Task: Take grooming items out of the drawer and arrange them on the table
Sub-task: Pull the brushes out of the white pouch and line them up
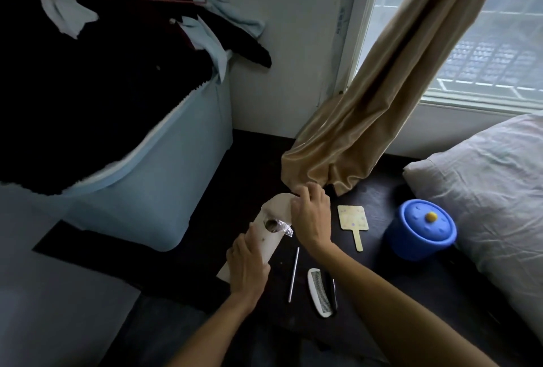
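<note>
On the dark table [382, 293], nearest the person, lie one white comb [318, 291], one thin dark pin [334, 293] just beside it, and one metal rod [293, 274] to their left. Beyond these, two hands hold one long white piece [273, 244] with a round hole and crinkled foil: the left hand [249, 264] wraps its near end with curled fingers, and the right hand [311, 216] pinches its far rounded end. One paddle-shaped hand mirror [352, 218] lies right of that hand, and one lidded blue pot [421, 230] stands further right. Behind hang one tan curtain [367, 120], with one pillow [484, 184] and one pale blue bin [176, 175] at the sides
</note>
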Available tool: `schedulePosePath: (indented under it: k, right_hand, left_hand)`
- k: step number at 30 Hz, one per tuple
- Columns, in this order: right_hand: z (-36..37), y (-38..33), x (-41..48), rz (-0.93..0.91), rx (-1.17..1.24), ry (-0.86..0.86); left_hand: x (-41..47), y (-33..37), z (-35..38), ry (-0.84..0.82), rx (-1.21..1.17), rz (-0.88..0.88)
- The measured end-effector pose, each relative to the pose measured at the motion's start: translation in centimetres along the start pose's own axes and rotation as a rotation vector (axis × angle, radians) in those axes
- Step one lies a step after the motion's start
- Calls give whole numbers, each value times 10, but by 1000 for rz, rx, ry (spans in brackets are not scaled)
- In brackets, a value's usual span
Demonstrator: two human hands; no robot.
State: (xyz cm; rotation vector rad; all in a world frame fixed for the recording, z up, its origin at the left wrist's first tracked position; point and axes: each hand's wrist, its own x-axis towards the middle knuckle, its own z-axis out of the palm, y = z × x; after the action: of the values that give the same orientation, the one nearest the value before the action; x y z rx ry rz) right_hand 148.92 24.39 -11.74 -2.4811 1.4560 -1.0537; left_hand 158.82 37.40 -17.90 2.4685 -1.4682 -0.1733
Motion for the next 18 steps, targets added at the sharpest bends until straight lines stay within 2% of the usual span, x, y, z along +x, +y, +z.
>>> schedulePosePath:
  k: [3, 5, 7, 10, 12, 14, 18]
  right_hand:
    - [7, -10, -15, -244, -86, -32]
    - [15, -17, -26, -288, -121, -86]
    - [22, -23, -33, -216, -160, -148]
    - [24, -26, -34, 25, -227, -222]
    - [21, -29, -31, 177, -190, -314]
    - [20, -35, -28, 249, -105, -419]
    - [26, -49, -26, 312, -12, -451]
  left_hand:
    - [9, -7, -5, 2, -39, 7]
    - [14, -12, -6, -6, -48, 8]
    - [17, -20, -5, -15, -40, 11]
    - [20, -30, -4, -23, -51, 18]
    - [21, -34, -5, -22, -47, 41]
    - [24, -36, -5, -30, -58, 38]
    - [24, -36, -5, -29, -56, 59]
